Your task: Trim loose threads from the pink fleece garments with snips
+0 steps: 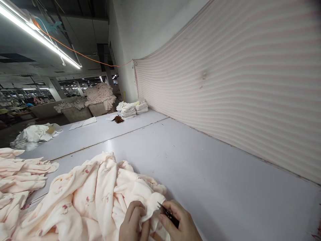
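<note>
A pale pink fleece garment (85, 197) with small reddish printed figures lies bunched over the near part of the table. My left hand (135, 222) pinches an edge of this fabric between its fingers. Close beside it on the right, my right hand (179, 219) is closed around small black thread snips (170, 216). The pointed tip of the snips aims up and left, near the held fabric edge; whether it touches the cloth I cannot tell. The lower parts of both hands run out of the frame.
More pink fabric pieces (22, 177) lie at the left. Farther back on the grey table (213, 174) are stacked white cloths (129, 109), a brown tuft (118, 119) and a white cloth heap (35, 134). A striped cloth (225, 90) hangs along the right wall.
</note>
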A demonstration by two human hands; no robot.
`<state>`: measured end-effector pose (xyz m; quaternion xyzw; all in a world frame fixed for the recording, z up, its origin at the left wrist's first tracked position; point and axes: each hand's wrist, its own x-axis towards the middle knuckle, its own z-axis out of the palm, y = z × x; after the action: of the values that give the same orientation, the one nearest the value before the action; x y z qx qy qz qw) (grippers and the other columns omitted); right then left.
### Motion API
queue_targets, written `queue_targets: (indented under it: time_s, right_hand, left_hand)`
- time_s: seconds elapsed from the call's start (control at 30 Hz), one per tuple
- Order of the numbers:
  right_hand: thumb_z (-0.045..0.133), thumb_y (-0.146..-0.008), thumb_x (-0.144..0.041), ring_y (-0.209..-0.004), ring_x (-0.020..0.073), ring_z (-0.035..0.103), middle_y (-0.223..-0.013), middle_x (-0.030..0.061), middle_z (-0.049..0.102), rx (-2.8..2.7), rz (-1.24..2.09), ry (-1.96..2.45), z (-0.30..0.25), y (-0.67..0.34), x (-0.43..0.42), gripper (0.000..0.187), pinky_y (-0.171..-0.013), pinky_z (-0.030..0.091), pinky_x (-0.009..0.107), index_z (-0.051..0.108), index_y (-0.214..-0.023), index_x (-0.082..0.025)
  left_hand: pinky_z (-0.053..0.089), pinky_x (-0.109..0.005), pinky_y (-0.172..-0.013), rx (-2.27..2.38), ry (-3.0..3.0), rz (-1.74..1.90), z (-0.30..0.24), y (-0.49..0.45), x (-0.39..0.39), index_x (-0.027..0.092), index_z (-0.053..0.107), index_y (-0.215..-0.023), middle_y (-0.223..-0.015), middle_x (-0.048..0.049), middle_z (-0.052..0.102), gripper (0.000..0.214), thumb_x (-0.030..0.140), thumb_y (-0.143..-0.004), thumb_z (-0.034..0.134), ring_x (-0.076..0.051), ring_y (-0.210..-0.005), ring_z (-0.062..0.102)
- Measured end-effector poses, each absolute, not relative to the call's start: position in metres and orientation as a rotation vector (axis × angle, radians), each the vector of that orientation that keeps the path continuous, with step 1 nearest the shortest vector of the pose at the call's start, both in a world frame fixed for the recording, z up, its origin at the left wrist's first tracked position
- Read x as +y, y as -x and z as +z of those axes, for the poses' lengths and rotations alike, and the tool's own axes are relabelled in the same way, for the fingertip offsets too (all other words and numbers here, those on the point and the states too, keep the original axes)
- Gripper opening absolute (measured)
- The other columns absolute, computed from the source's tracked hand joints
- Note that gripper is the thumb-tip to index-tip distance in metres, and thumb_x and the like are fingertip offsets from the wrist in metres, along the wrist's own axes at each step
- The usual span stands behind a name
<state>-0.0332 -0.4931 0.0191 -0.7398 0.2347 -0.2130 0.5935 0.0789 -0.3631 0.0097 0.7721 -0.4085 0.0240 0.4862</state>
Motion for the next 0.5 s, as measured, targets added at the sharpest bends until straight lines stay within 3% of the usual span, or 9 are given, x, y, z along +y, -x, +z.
queue_targets:
  time_s: [0.1,0.23,0.3,0.37,0.5]
  right_hand:
    - [0.063,-0.076,-0.024,-0.073,0.0175,0.061,-0.082,0.001,0.067,0.473,-0.55,1.599,0.011,0.022,-0.486,0.016,-0.071,0.049,0.025,0.062,-0.092,-0.022]
    - [0.061,-0.074,-0.016,-0.073,0.0159,0.057,-0.087,0.0014,0.064,0.366,-0.58,1.625,0.009,0.003,-0.48,0.013,-0.066,0.046,0.023,0.061,-0.086,-0.021]
    - [0.062,-0.077,-0.021,-0.071,0.0159,0.056,-0.077,0.0003,0.06,0.366,-0.576,1.622,0.009,-0.004,-0.479,0.002,-0.064,0.045,0.022,0.061,-0.077,-0.02]
    - [0.058,-0.085,-0.032,-0.067,0.0153,0.054,-0.069,-0.0014,0.056,0.394,-0.562,1.58,0.007,-0.007,-0.478,0.018,-0.063,0.044,0.022,0.057,-0.071,-0.02]
    - [0.049,-0.092,-0.039,-0.064,0.0149,0.054,-0.066,-0.0029,0.055,0.394,-0.564,1.639,0.007,-0.009,-0.473,0.026,-0.062,0.042,0.023,0.053,-0.074,-0.021]
  left_hand:
    - [0.039,-0.023,-0.055,-0.796,-1.795,-0.382,0.014,-0.088,-0.361,0.021,0.053,-0.073,-0.061,0.0025,0.055,0.019,0.037,-0.084,0.056,-0.014,-0.056,0.05]
    - [0.038,-0.022,-0.053,-0.582,-1.585,-0.847,0.025,-0.101,-0.358,0.015,0.063,-0.081,-0.057,0.0023,0.056,0.037,0.052,-0.08,0.062,-0.011,-0.052,0.048]
    - [0.036,-0.02,-0.053,-0.558,-1.504,-0.942,0.029,-0.105,-0.355,0.014,0.063,-0.074,-0.054,0.0038,0.052,0.038,0.052,-0.078,0.065,-0.009,-0.05,0.044]
    - [0.035,-0.02,-0.053,-0.54,-1.446,-0.987,0.031,-0.106,-0.351,0.015,0.062,-0.071,-0.055,0.0044,0.05,0.037,0.051,-0.078,0.066,-0.008,-0.05,0.042]
    - [0.033,-0.02,-0.051,-0.582,-1.529,-0.931,0.026,-0.104,-0.346,0.02,0.062,-0.101,-0.059,0.0061,0.047,0.043,0.053,-0.075,0.068,-0.009,-0.051,0.043]
